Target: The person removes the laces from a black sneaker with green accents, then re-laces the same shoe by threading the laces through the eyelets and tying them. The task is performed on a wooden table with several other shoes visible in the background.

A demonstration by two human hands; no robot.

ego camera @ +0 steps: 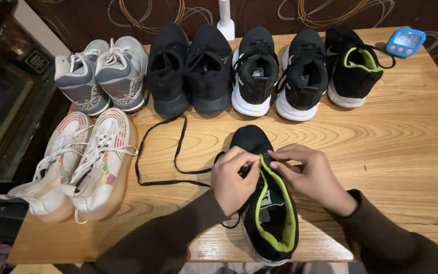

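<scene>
My left hand [233, 178] is bare, with no glove, ring or watch on it; my right hand [313, 175] is bare too, its nails cut short and plain; both arms are covered by long sleeves of a dark brown, soft-looking knit; the left sleeve [163, 238] ends in a snug cuff right at the wrist, its cloth lying in gentle folds along the forearm; the right sleeve [396, 241] is the same brown, its cuff a little bunched at the wrist; neither sleeve shows any pattern, button or marking.
</scene>
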